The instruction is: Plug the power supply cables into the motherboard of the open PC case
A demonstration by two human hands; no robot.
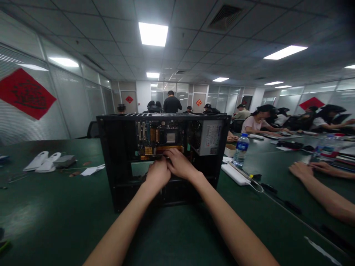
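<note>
An open black computer case [116, 162] stands on the green table [55, 218] right before me. A motherboard [159, 138] with coloured slots is mounted inside, and a grey power supply [209, 138] sits in the upper right corner. Both my arms reach into the case. My left hand [158, 173] is curled closed just below the motherboard's lower edge. My right hand [180, 163] lies over and beside it, fingers bent down against the same spot. What the fingers grip is hidden.
Two white handheld devices [43, 162] and a grey box lie at the left. A water bottle [240, 149], a white flat strip [235, 174] and cables lie right of the case. Another person's forearms [318, 184] rest on the table at the right; several people sit beyond.
</note>
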